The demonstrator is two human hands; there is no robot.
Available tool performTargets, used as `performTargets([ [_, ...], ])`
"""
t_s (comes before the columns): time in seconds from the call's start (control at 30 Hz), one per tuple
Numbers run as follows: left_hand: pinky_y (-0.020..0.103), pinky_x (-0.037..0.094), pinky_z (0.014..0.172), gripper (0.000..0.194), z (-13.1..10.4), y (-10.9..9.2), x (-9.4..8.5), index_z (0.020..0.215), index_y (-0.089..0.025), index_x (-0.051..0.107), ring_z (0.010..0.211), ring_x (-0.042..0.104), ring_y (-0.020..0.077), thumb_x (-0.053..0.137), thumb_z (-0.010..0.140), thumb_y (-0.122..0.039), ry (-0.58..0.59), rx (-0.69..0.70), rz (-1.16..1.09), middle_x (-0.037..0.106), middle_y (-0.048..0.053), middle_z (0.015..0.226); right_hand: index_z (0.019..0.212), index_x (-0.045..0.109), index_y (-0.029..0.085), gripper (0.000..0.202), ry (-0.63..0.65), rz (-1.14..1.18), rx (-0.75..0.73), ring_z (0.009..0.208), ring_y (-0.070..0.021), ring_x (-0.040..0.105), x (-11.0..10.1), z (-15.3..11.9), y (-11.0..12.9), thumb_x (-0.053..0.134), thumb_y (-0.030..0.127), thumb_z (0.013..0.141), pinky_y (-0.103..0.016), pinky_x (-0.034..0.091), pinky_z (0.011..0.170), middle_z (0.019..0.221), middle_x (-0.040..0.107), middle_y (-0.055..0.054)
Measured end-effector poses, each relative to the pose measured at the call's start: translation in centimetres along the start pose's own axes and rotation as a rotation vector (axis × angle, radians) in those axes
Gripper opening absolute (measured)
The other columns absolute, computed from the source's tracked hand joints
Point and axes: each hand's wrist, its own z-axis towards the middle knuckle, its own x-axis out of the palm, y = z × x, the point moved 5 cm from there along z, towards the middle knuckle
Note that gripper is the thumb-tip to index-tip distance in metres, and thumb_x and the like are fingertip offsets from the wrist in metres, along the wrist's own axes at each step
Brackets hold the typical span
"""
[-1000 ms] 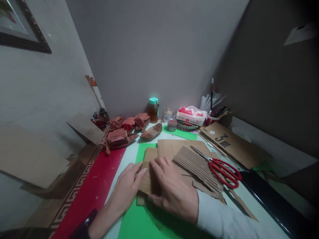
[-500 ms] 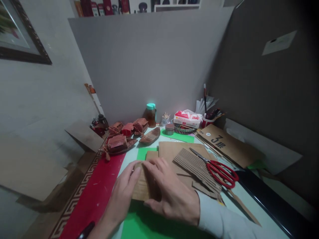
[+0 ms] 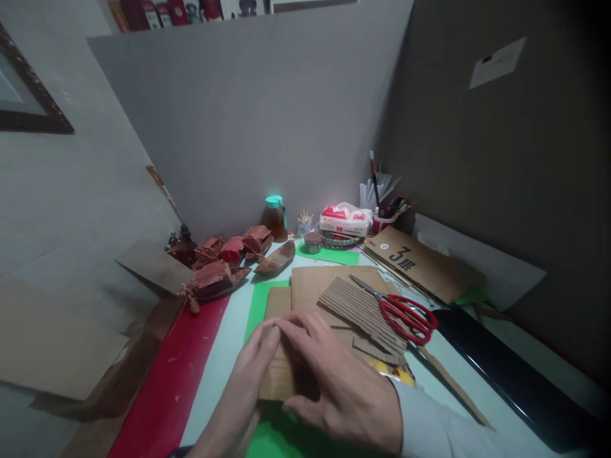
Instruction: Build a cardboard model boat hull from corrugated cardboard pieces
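Note:
Between my two hands a piece of brown cardboard (image 3: 277, 378) stands bent or folded over the green mat (image 3: 286, 439). My left hand (image 3: 251, 366) grips its left side, with the thumb near the top edge. My right hand (image 3: 329, 375) is curved over its right side, fingertips at the same top edge, close to the left thumb. The far fingers of both hands are partly hidden. Just beyond lies a flat cardboard sheet (image 3: 305, 280). On it rest a corrugated cardboard strip (image 3: 351, 308) and red-handled scissors (image 3: 408, 318).
Several small brown model boats (image 3: 217, 280) stand at the back left. Behind are a teal-lidded jar (image 3: 275, 219), a toothpick holder (image 3: 304, 224), a small round tub (image 3: 312, 242) and a tissue pack (image 3: 346, 221). A black glossy object (image 3: 501, 362) and stacked cardboard (image 3: 424, 264) lie right.
The view has turned slightly, so the table things sit further left. Both hands keep hold of the bent cardboard, their fingertips a little closer together at its top edge.

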Motion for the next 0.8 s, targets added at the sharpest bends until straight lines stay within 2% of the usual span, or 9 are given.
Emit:
performTargets([
  [0.13, 0.041, 0.046, 0.098, 0.055, 1.2, 1.0, 0.0, 0.122, -0.020, 0.057, 0.118, 0.060, 0.0323, 0.071, 0.077, -0.049, -0.049, 0.029, 0.052, 0.066, 0.012, 0.125, 0.142, 0.038, 0.009, 0.080, 0.007, 0.015, 0.002, 0.123, -0.0240, 0.039, -0.7, -0.7, -0.9, 0.076, 0.017, 0.071, -0.035, 0.036, 0.107, 0.133, 0.042, -0.014],
  [0.27, 0.043, 0.041, 0.103, 0.073, 1.6, 1.6, 0.4, 0.132, -0.019, 0.047, 0.130, 0.048, 0.0351, 0.075, 0.073, -0.050, -0.094, 0.008, 0.090, 0.051, 0.016, 0.144, 0.140, 0.039, 0.008, 0.080, -0.010, -0.007, -0.001, 0.123, -0.0249, 0.038, -1.4, -1.4, -1.7, 0.078, 0.017, 0.070, -0.037, 0.034, 0.108, 0.134, 0.044, -0.015],
  [0.43, 0.040, 0.049, 0.095, 0.087, 0.8, 1.6, 2.6, 0.146, -0.023, 0.028, 0.119, 0.060, 0.0314, 0.076, 0.074, -0.039, 0.022, -0.056, 0.035, 0.054, 0.016, 0.141, 0.140, 0.041, 0.014, 0.080, -0.003, -0.009, 0.034, 0.124, -0.0276, 0.040, -2.6, -2.4, -2.6, 0.078, 0.018, 0.070, -0.043, 0.037, 0.106, 0.136, 0.044, -0.013],
  [0.53, 0.043, 0.047, 0.099, 0.090, 0.4, 1.6, 3.4, 0.148, -0.025, 0.025, 0.123, 0.057, 0.0321, 0.076, 0.074, -0.036, 0.065, -0.070, 0.043, 0.052, 0.016, 0.144, 0.141, 0.041, 0.017, 0.082, 0.021, 0.118, 0.035, 0.124, -0.0287, 0.043, -3.4, -2.9, -3.4, 0.080, 0.026, 0.069, -0.045, 0.038, 0.104, 0.136, 0.046, -0.013],
  [0.7, 0.042, 0.039, 0.108, 0.090, 0.5, 1.4, 4.6, 0.150, -0.030, 0.026, 0.132, 0.048, 0.0309, 0.074, 0.075, -0.040, 0.091, 0.064, 0.327, 0.045, 0.010, 0.151, 0.143, 0.040, 0.018, 0.070, -0.096, 0.376, 0.158, 0.129, -0.0267, 0.046, -4.4, -3.3, -5.1, 0.066, 0.047, 0.085, -0.044, 0.038, 0.107, 0.143, 0.047, -0.013],
  [0.8, 0.040, 0.037, 0.110, 0.094, 0.4, 1.1, 5.9, 0.151, -0.026, 0.024, 0.140, 0.038, 0.0298, 0.074, 0.073, -0.039, 0.091, 0.143, 0.425, 0.044, 0.009, 0.152, 0.143, 0.042, 0.018, 0.058, -0.100, 0.380, 0.147, 0.129, -0.0256, 0.048, -4.3, -3.3, -4.6, 0.055, 0.045, 0.094, -0.045, 0.035, 0.110, 0.140, 0.053, -0.012],
])
